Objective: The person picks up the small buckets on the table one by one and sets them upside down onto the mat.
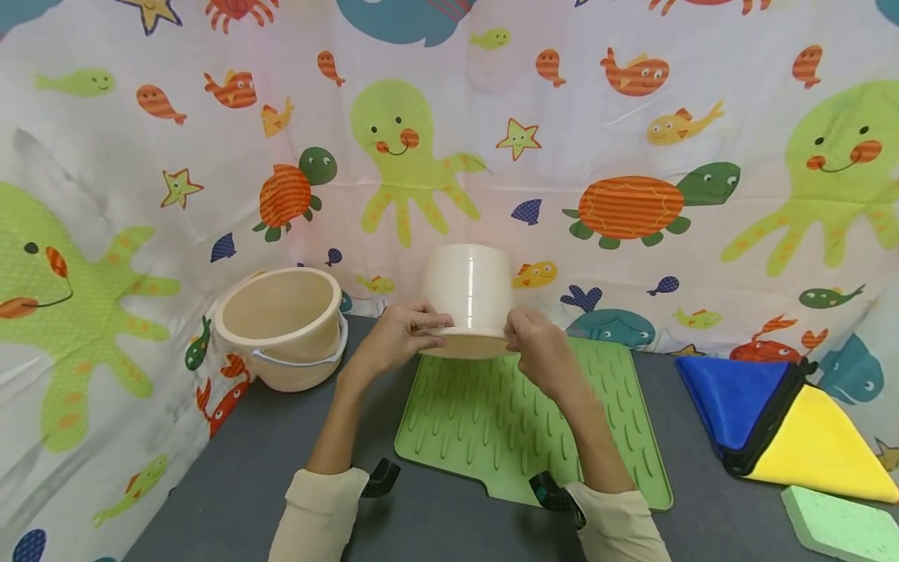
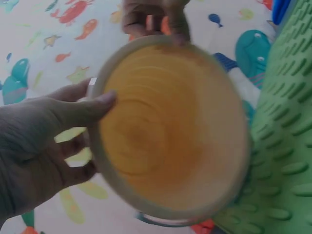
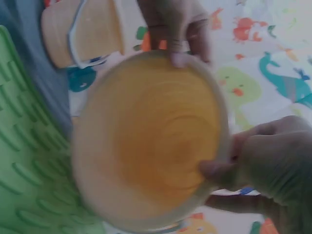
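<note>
Cream pail (image 1: 469, 285): held up above the far part of the green mat (image 1: 527, 437), mouth tipped downward and toward the person.
Left hand (image 1: 406, 337): pinches the rim's left side.
Right hand (image 1: 544, 350): grips the rim's right side.
White-handled bucket (image 1: 298, 363): standing upright over on the left, handle hanging down its side.
Blue-and-yellow cloth (image 1: 808, 441): folded, on the dark table (image 1: 274, 453) to the right.
Pale green sponge (image 1: 843, 524): near right, just beside the cloth.
Curtain (image 1: 492, 187): sea creatures across the far side.
</note>
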`<state>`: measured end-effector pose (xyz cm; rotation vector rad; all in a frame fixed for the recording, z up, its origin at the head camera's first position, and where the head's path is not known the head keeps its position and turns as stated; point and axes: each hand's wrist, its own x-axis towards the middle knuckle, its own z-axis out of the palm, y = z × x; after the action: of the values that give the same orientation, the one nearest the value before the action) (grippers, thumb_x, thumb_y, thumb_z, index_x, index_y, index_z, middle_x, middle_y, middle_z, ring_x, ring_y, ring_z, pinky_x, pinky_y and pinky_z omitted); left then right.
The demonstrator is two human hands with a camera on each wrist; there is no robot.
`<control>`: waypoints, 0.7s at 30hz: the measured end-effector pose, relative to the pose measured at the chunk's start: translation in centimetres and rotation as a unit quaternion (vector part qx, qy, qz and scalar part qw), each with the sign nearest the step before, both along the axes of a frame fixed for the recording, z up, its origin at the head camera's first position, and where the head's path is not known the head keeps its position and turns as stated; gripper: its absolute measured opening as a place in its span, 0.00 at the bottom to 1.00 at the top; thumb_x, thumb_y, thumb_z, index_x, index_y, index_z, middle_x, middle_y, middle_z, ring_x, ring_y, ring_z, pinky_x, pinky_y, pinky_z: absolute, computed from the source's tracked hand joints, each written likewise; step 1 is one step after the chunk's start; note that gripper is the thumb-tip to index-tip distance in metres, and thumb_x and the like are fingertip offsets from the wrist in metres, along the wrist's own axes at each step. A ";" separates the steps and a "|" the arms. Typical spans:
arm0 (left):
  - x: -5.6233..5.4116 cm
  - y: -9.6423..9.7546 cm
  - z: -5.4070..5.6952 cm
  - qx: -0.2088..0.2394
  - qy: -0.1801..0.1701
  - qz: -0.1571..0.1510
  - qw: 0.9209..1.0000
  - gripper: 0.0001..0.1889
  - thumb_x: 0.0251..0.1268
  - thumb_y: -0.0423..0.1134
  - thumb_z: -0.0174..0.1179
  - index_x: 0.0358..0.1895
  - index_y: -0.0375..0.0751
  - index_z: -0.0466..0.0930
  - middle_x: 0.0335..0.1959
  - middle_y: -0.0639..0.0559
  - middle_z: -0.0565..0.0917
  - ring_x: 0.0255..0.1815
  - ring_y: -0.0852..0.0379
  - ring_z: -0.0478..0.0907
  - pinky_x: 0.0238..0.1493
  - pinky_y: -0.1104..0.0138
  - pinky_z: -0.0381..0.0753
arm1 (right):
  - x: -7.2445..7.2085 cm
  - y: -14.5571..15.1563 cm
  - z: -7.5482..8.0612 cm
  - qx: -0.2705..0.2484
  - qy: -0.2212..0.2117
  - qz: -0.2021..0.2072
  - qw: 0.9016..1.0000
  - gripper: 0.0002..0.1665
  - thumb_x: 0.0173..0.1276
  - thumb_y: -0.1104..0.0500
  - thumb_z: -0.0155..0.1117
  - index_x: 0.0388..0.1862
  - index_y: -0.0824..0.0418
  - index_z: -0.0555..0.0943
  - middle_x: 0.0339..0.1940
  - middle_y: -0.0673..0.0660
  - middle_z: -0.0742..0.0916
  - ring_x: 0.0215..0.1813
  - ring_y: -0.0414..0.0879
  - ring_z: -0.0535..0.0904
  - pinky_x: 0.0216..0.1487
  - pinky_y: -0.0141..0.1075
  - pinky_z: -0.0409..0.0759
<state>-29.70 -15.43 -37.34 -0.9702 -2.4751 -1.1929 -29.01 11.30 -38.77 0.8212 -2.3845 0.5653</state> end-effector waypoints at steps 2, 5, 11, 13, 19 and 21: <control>0.2 -0.3 0.4 -0.026 -0.035 -0.013 0.999 0.17 0.60 0.30 0.74 0.54 0.37 0.90 0.37 0.47 0.86 0.34 0.60 0.79 0.34 0.72 0.79 | 0.5 0.4 0.5 0.025 -0.036 0.016 0.999 0.22 0.53 0.79 0.77 0.30 0.60 0.75 0.31 0.55 0.84 0.35 0.48 0.82 0.30 0.35 0.79; 0.3 -0.5 0.6 -0.058 -0.067 -0.031 0.996 0.15 0.58 0.34 0.76 0.49 0.39 0.91 0.35 0.49 0.85 0.33 0.62 0.75 0.36 0.71 0.77 | 1.0 0.9 1.1 0.056 -0.093 0.039 0.993 0.22 0.53 0.78 0.78 0.27 0.58 0.74 0.30 0.54 0.86 0.32 0.44 0.81 0.29 0.30 0.73; 0.7 -0.4 1.1 -0.110 -0.106 -0.099 0.983 0.08 0.53 0.35 0.79 0.32 0.41 0.88 0.31 0.51 0.86 0.29 0.65 0.78 0.35 0.72 0.80 | 2.1 1.3 1.9 0.138 -0.140 0.063 0.978 0.24 0.52 0.78 0.75 0.19 0.55 0.73 0.20 0.47 0.78 0.26 0.39 0.69 0.28 0.29 0.62; 0.9 -0.2 1.3 -0.139 -0.119 -0.117 0.976 0.08 0.52 0.36 0.79 0.30 0.42 0.88 0.29 0.52 0.87 0.27 0.67 0.79 0.33 0.73 0.80 | 2.5 1.1 2.0 0.166 -0.145 0.068 0.973 0.25 0.50 0.80 0.71 0.16 0.53 0.72 0.17 0.45 0.71 0.25 0.39 0.63 0.28 0.29 0.58; 1.8 0.5 1.7 -0.247 -0.121 -0.081 0.958 0.09 0.48 0.40 0.82 0.23 0.50 0.88 0.23 0.55 0.89 0.23 0.69 0.77 0.28 0.75 0.75 | 3.3 -0.2 2.2 0.192 -0.201 0.052 0.959 0.33 0.41 0.82 0.65 0.09 0.49 0.60 0.15 0.44 0.60 0.24 0.40 0.55 0.26 0.31 0.52; 1.9 0.6 1.7 -0.264 -0.118 -0.064 0.955 0.10 0.45 0.41 0.83 0.21 0.52 0.88 0.21 0.58 0.89 0.23 0.67 0.80 0.27 0.74 0.75 | 3.5 -0.5 2.2 0.193 -0.219 0.046 0.955 0.35 0.38 0.83 0.67 0.08 0.48 0.58 0.14 0.44 0.60 0.24 0.40 0.54 0.25 0.31 0.52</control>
<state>-27.79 -14.78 -35.68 -1.1858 -3.0505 -0.7149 -25.51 10.78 -36.54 1.0670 -2.9346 0.3425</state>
